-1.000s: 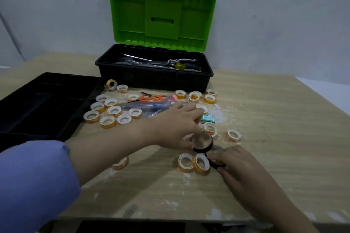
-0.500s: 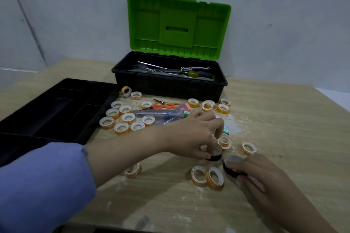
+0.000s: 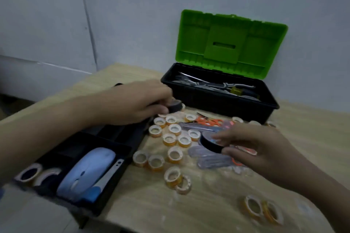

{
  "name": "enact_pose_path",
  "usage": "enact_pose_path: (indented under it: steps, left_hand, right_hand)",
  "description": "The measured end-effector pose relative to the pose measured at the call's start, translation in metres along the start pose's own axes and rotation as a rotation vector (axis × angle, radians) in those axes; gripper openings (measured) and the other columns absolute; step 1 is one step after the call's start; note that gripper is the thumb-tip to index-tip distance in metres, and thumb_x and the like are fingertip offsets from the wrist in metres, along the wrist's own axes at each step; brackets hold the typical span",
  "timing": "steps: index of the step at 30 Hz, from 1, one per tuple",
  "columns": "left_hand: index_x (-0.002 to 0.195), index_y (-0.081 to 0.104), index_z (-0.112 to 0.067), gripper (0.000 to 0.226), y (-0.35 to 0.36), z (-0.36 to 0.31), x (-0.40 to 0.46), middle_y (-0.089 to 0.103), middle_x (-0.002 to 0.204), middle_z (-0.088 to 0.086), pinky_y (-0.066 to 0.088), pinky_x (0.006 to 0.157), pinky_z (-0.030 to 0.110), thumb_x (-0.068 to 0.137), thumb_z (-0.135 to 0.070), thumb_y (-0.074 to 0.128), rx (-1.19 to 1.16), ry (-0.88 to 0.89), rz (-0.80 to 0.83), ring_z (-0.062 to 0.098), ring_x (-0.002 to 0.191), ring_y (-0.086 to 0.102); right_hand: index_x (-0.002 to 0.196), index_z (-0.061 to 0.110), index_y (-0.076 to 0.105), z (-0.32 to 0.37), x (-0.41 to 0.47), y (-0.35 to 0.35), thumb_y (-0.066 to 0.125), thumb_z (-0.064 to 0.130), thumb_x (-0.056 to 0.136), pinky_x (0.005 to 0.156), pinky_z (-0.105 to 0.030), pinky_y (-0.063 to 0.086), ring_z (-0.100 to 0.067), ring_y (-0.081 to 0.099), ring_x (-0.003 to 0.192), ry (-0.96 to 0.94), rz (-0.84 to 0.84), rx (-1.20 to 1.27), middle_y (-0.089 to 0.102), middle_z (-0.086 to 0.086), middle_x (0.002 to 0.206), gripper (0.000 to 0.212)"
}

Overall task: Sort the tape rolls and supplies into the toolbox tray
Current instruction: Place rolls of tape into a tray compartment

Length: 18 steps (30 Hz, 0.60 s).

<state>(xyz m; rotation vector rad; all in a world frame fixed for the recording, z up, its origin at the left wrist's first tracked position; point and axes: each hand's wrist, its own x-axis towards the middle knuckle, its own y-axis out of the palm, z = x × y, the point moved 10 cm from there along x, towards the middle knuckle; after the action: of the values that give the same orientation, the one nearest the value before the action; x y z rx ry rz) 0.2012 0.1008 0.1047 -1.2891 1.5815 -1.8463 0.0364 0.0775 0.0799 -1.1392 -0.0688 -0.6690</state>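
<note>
- Two black tape rolls are in hand, one each: the left hand (image 3: 132, 103) pinches a black roll (image 3: 175, 106) between thumb and fingers above the tray's far end, at 10 o'clock from the scattered pile.
- The right hand (image 3: 259, 149) grips a second black roll (image 3: 211, 143) with curled fingers and thumb, held tilted over the clear packets (image 3: 210, 159) near mid-tabletop.
- The black tray (image 3: 113, 181) lies at 8 o'clock on the tabletop (image 3: 198, 210); its near compartments hold a pale blue case (image 3: 89, 170), a white-and-blue cutter (image 3: 106, 179) and two larger tape rolls (image 3: 28, 174) at the left end.
- Many small clear tape rolls (image 3: 174, 139) with orange-tinted sides lie loose between tray and right hand; two more (image 3: 262, 212) sit at 5 o'clock.
- Orange scissors (image 3: 209, 122) lie at 12 o'clock from the right hand, just before the toolbox (image 3: 219, 100), whose green lid (image 3: 231, 43) stands open; tools lie inside.
- No writing or brand can be read anywhere; the frame is blurred.
</note>
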Motion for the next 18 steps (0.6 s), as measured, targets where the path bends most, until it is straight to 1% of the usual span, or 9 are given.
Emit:
enact_pose_path:
  steps: [2, 4, 5, 7, 10, 12, 14, 18]
  left_hand:
    - [0.088, 0.044, -0.03, 0.025, -0.02, 0.029, -0.035, 0.047, 0.082, -0.013, 0.034, 0.072, 0.022, 0.089, -0.054, 0.038, 0.019, -0.094, -0.035, 0.002, 0.078, 0.041]
    - [0.088, 0.046, -0.032, 0.032, -0.039, 0.051, -0.073, 0.048, 0.085, -0.016, 0.035, 0.076, 0.016, 0.091, -0.061, 0.033, 0.028, -0.168, -0.08, 0.0, 0.082, 0.044]
    - [0.089, 0.046, -0.032, 0.032, -0.047, 0.06, -0.091, 0.048, 0.086, -0.018, 0.036, 0.077, 0.016, 0.091, -0.061, 0.032, 0.037, -0.203, -0.104, 0.0, 0.084, 0.045]
    - [0.091, 0.048, -0.031, 0.028, -0.059, 0.076, -0.128, 0.05, 0.089, -0.018, 0.039, 0.078, 0.025, 0.092, -0.057, 0.035, 0.055, -0.289, -0.147, 0.004, 0.088, 0.048]
    - [0.093, 0.047, -0.032, 0.022, -0.065, 0.09, -0.178, 0.051, 0.092, -0.016, 0.042, 0.076, 0.034, 0.093, -0.052, 0.036, 0.055, -0.412, -0.19, 0.01, 0.089, 0.051]
    - [0.095, 0.046, -0.034, 0.02, -0.064, 0.089, -0.201, 0.05, 0.094, -0.015, 0.042, 0.078, 0.034, 0.094, -0.05, 0.035, 0.045, -0.439, -0.211, 0.013, 0.091, 0.052]
    - [0.096, 0.045, -0.037, 0.018, -0.063, 0.086, -0.218, 0.051, 0.096, -0.015, 0.042, 0.08, 0.032, 0.095, -0.051, 0.034, 0.021, -0.457, -0.227, 0.013, 0.093, 0.053]
    - [0.093, 0.048, -0.033, 0.02, -0.062, 0.085, -0.241, 0.05, 0.105, -0.016, 0.043, 0.084, 0.026, 0.095, -0.049, 0.037, -0.004, -0.481, -0.239, 0.007, 0.101, 0.054]
  right_hand:
    - [0.095, 0.03, 0.07, 0.014, 0.035, 0.019, 0.064, 0.028, 0.08, 0.071, -0.011, 0.048, 0.002, 0.063, 0.083, -0.064, 0.039, 0.021, 0.065, 0.018, 0.085, 0.016]
    - [0.091, 0.024, 0.07, 0.025, 0.068, 0.039, 0.065, 0.022, 0.078, 0.075, -0.016, 0.052, -0.002, 0.065, 0.086, -0.088, 0.053, 0.134, 0.065, 0.014, 0.086, 0.013]
    - [0.088, 0.02, 0.071, 0.031, 0.083, 0.05, 0.065, 0.021, 0.078, 0.078, -0.019, 0.053, -0.005, 0.065, 0.089, -0.103, 0.061, 0.178, 0.065, 0.01, 0.088, 0.012]
    - [0.085, 0.017, 0.071, 0.046, 0.113, 0.074, 0.066, 0.019, 0.078, 0.079, -0.023, 0.053, -0.009, 0.063, 0.093, -0.143, 0.092, 0.223, 0.063, 0.004, 0.095, 0.009]
    - [0.086, 0.017, 0.071, 0.075, 0.148, 0.111, 0.068, 0.017, 0.081, 0.079, -0.026, 0.052, -0.004, 0.06, 0.093, -0.213, 0.175, 0.254, 0.06, 0.005, 0.103, 0.005]
    - [0.089, 0.016, 0.07, 0.096, 0.163, 0.139, 0.068, 0.015, 0.083, 0.078, -0.025, 0.05, -0.005, 0.06, 0.09, -0.269, 0.255, 0.227, 0.062, 0.002, 0.102, 0.006]
    - [0.092, 0.014, 0.069, 0.116, 0.172, 0.168, 0.067, 0.015, 0.085, 0.078, -0.025, 0.049, -0.008, 0.059, 0.088, -0.343, 0.329, 0.149, 0.062, 0.0, 0.098, 0.008]
    - [0.096, 0.015, 0.068, 0.136, 0.18, 0.212, 0.064, 0.017, 0.087, 0.078, -0.029, 0.046, -0.013, 0.055, 0.09, -0.426, 0.415, 0.008, 0.061, 0.0, 0.098, 0.011]
